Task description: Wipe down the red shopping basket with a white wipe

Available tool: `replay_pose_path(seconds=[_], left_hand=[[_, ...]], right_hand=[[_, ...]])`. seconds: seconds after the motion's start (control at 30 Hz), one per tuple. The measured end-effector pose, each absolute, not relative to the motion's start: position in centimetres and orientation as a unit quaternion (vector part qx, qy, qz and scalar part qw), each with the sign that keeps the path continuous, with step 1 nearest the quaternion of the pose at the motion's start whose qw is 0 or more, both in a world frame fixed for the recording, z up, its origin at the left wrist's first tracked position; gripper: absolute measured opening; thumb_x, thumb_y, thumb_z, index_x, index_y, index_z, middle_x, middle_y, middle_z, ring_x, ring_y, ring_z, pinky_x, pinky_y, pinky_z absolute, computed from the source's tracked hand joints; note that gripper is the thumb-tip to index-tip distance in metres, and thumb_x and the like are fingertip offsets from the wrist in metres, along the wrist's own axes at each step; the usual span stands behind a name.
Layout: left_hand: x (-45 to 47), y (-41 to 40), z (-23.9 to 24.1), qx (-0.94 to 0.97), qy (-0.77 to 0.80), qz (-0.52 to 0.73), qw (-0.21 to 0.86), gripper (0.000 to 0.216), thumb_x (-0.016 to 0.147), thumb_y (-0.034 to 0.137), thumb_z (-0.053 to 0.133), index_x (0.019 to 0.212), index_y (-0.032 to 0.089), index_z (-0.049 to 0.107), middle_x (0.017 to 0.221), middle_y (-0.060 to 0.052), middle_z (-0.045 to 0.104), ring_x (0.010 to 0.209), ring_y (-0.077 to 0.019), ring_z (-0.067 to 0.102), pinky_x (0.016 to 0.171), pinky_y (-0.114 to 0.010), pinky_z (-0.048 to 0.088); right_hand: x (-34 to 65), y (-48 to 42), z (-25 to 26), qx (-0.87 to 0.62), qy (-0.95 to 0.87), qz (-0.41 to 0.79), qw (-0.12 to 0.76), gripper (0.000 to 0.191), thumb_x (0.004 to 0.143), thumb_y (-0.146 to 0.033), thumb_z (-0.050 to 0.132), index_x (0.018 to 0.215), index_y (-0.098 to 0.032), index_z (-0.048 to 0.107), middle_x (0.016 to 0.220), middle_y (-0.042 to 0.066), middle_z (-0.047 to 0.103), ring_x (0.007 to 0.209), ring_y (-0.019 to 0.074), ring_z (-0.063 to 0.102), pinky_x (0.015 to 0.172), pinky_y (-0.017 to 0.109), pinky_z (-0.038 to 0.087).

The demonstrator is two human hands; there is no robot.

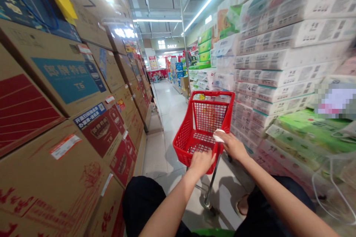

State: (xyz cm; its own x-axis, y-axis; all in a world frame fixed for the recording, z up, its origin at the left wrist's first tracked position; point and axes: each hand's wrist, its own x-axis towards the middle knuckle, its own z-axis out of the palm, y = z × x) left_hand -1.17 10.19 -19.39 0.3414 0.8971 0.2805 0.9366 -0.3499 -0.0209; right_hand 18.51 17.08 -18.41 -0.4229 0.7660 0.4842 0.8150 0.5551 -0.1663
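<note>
A red plastic shopping cart [183,148] with a perforated basket stands in front of my knees, its loop handle at the far side. My left hand [202,161] is closed over the near rim of the basket, with the fingers curled inside. At the basket's right side, my right hand [233,145] presses a folded white cloth or tissue [219,136] against the rim. Part of that white piece is hidden under the fingers. One metal leg [213,181] of the cart runs down to a caster near the floor.
Stacked cardboard boxes [69,77] form a wall on the left. Packs of tissue paper [264,59] are piled high on the right, with green packs [300,126] lower down. A tiled aisle [167,100] leads away past a thin pole [183,26].
</note>
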Motion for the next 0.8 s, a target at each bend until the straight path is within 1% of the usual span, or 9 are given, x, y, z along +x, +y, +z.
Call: replay_pose_path(seconds=[0.13, 0.27, 0.3, 0.37, 0.47, 0.6, 0.7, 0.8], left_hand=[[-0.2, 10.2, -19.3, -0.809, -0.575, -0.106, 0.061, 0.043, 0.102, 0.039, 0.032, 0.103, 0.015, 0.067, 0.078, -0.013, 0.072, 0.076, -0.0242, 0.072, 0.071, -0.033, 0.053], [0.1, 10.2, -19.1, -0.808, -0.581, -0.088, 0.043, 0.046, 0.102, 0.037, 0.033, 0.091, 0.011, 0.07, 0.077, -0.015, 0.071, 0.077, -0.0248, 0.072, 0.072, -0.033, 0.053], [0.2, 10.2, -19.1, -0.807, -0.582, -0.089, 0.044, 0.045, 0.102, 0.037, 0.033, 0.091, 0.012, 0.07, 0.077, -0.015, 0.071, 0.077, -0.0253, 0.072, 0.071, -0.033, 0.053], [0.4, 10.2, -19.2, -0.802, -0.588, -0.098, 0.049, 0.044, 0.102, 0.039, 0.033, 0.098, 0.014, 0.068, 0.077, -0.014, 0.071, 0.075, -0.026, 0.072, 0.07, -0.034, 0.053], [0.9, 10.1, -19.3, -0.793, -0.599, -0.102, 0.048, 0.043, 0.102, 0.041, 0.03, 0.105, 0.015, 0.065, 0.076, -0.014, 0.071, 0.075, -0.0261, 0.072, 0.069, -0.034, 0.053], [1.2, 10.2, -19.3, -0.791, -0.601, -0.104, 0.051, 0.044, 0.103, 0.04, 0.03, 0.104, 0.014, 0.065, 0.075, -0.013, 0.071, 0.076, -0.0262, 0.073, 0.069, -0.034, 0.054], [1.0, 10.5, -19.2, -0.792, -0.601, -0.097, 0.047, 0.044, 0.102, 0.04, 0.03, 0.105, 0.014, 0.066, 0.077, -0.013, 0.072, 0.075, -0.0265, 0.073, 0.068, -0.035, 0.055], [0.8, 10.7, -18.9, -0.801, -0.594, -0.064, 0.035, 0.044, 0.102, 0.035, 0.031, 0.098, 0.013, 0.069, 0.081, -0.014, 0.072, 0.078, -0.0275, 0.072, 0.07, -0.037, 0.055]], right_hand=[[17.8, 14.9, -18.7, -0.461, -0.843, -0.04, 0.273, 0.055, 0.09, -0.016, 0.048, 0.142, -0.035, 0.05, 0.146, -0.003, 0.052, 0.124, 0.0211, 0.052, 0.1, 0.04, 0.05], [17.4, 12.1, -18.6, -0.415, -0.869, -0.016, 0.27, 0.056, 0.091, -0.016, 0.046, 0.143, -0.036, 0.048, 0.145, -0.003, 0.053, 0.125, 0.02, 0.051, 0.099, 0.039, 0.051], [17.5, 12.0, -18.5, -0.408, -0.873, -0.012, 0.268, 0.057, 0.091, -0.015, 0.045, 0.144, -0.037, 0.047, 0.145, -0.003, 0.053, 0.125, 0.0196, 0.051, 0.099, 0.039, 0.051], [18.0, 12.7, -18.3, -0.411, -0.871, -0.009, 0.268, 0.058, 0.091, -0.015, 0.046, 0.145, -0.038, 0.045, 0.145, -0.003, 0.052, 0.125, 0.0191, 0.052, 0.098, 0.038, 0.052], [18.6, 15.0, -18.1, -0.449, -0.852, -0.014, 0.27, 0.061, 0.088, -0.013, 0.047, 0.144, -0.038, 0.046, 0.147, -0.004, 0.05, 0.123, 0.0192, 0.053, 0.097, 0.038, 0.052], [18.1, 16.5, -18.1, -0.48, -0.834, -0.03, 0.272, 0.059, 0.087, -0.012, 0.047, 0.141, -0.037, 0.05, 0.146, -0.005, 0.051, 0.119, 0.0201, 0.054, 0.097, 0.037, 0.052], [17.1, 15.0, -18.6, -0.469, -0.835, -0.032, 0.286, 0.058, 0.087, -0.011, 0.047, 0.14, -0.034, 0.052, 0.144, -0.003, 0.053, 0.117, 0.0209, 0.054, 0.095, 0.037, 0.052], [16.3, 12.8, -19.0, -0.44, -0.85, -0.026, 0.287, 0.054, 0.089, -0.016, 0.047, 0.141, -0.032, 0.051, 0.143, -0.001, 0.055, 0.116, 0.0211, 0.054, 0.091, 0.036, 0.054]])
